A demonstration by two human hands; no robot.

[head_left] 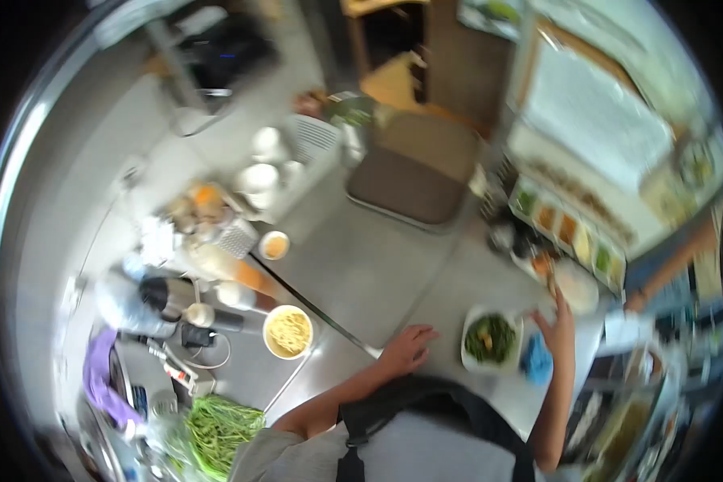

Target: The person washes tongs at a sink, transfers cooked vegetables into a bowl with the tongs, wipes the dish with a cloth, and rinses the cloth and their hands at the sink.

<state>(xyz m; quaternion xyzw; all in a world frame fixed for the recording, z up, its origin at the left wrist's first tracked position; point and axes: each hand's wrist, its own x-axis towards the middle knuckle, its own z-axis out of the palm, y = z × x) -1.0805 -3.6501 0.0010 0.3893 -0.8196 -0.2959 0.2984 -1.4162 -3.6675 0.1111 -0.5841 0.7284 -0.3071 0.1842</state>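
Observation:
My left hand [407, 351] is over the steel worktop [361, 265], fingers stretched out and holding nothing. To its right stands a white square bowl [468, 361] of cooked dark green leafy vegetables [490, 337] with a few pale bits on top. Beyond that bowl, my right hand [554, 325] reaches forward with thumb and fingers apart. Its fingertips are near some blurred small containers [542, 261] and a pale round dish [576, 287]; no held thing can be made out. A crumpled blue cloth [537, 359] lies beside my right forearm.
A bowl of noodles [289, 332] and a small cup [274, 245] are on the left. Green stems [221, 434] lie lower left. A brown tray [414, 177] sits at the back. Condiment trays [570, 229] line the right, where another person's arm [675, 265] shows.

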